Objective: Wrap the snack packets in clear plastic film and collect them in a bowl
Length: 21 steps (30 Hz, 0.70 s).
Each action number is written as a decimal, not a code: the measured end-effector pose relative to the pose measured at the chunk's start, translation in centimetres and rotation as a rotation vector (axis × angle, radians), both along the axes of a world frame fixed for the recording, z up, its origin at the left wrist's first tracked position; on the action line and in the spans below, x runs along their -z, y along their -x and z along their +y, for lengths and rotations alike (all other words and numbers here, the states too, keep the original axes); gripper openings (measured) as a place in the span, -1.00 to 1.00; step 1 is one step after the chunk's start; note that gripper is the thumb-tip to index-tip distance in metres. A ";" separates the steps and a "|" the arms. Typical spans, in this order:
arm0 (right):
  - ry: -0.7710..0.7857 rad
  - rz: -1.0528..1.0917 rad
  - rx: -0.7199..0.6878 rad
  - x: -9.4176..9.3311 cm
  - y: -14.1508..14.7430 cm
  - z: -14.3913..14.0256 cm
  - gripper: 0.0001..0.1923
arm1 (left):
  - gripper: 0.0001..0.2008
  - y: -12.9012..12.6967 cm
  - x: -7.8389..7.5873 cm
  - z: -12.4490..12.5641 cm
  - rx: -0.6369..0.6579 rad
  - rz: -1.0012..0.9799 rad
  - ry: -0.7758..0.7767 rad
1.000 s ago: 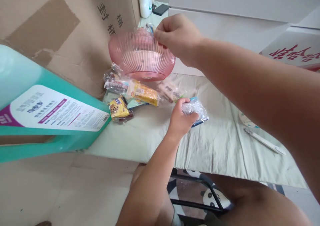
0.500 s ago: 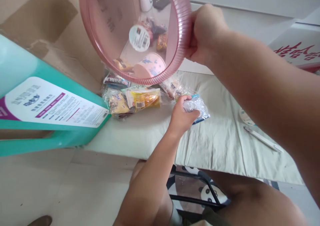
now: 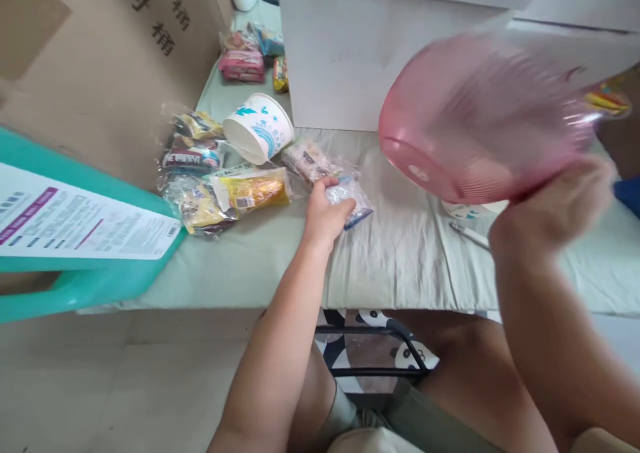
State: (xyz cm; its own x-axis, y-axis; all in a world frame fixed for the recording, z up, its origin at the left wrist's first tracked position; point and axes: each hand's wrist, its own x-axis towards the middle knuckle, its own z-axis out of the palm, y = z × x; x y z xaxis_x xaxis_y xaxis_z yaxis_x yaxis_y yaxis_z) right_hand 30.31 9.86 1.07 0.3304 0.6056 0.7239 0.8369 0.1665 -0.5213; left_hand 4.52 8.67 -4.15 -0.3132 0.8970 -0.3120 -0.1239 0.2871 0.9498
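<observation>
Head view: 1 pink bowl (image 3: pixel 480 116) tilted, base facing left, gripped by right hand (image 3: pixel 555 203); left hand (image 3: pixel 325 214) grasps 1 clear packet (image 3: pixel 350 198).

On my feed, a teal jug (image 3: pixel 75 266) with a white and purple label fills the left edge, lying against a big cardboard box (image 3: pixel 100 59) printed with dark characters. A pale green cloth (image 3: pixel 400 266) covers the table. I see a white paper cup (image 3: pixel 260 127) with blue print tipped on its side, and just beside it a yellow snack packet (image 3: pixel 253 191) among other wrapped packets. Further back lies a pink packet (image 3: pixel 243 65). A white box (image 3: pixel 345 59) stands behind. A white pen-like stick (image 3: pixel 469 235) lies on the cloth. Below, I make out a panda-print stool (image 3: pixel 373 346).
</observation>
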 end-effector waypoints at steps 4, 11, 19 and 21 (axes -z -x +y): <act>0.030 -0.102 -0.030 3.3 2.3 -3.3 -0.43 | -0.53 -0.4 0.4 -0.1 -0.010 0.037 -0.006; 0.072 -0.242 -0.347 7.3 2.0 -4.6 -0.67 | -0.48 -0.3 1.0 -1.3 0.014 -0.033 -0.058; 0.232 -0.144 -0.504 8.3 0.6 -4.0 -0.72 | -0.43 -1.7 -0.5 -2.9 0.088 -0.066 -0.024; 0.274 -0.161 -0.484 7.6 -0.5 -5.0 -0.71 | -0.42 -2.5 -0.9 -3.2 0.175 -0.076 -0.005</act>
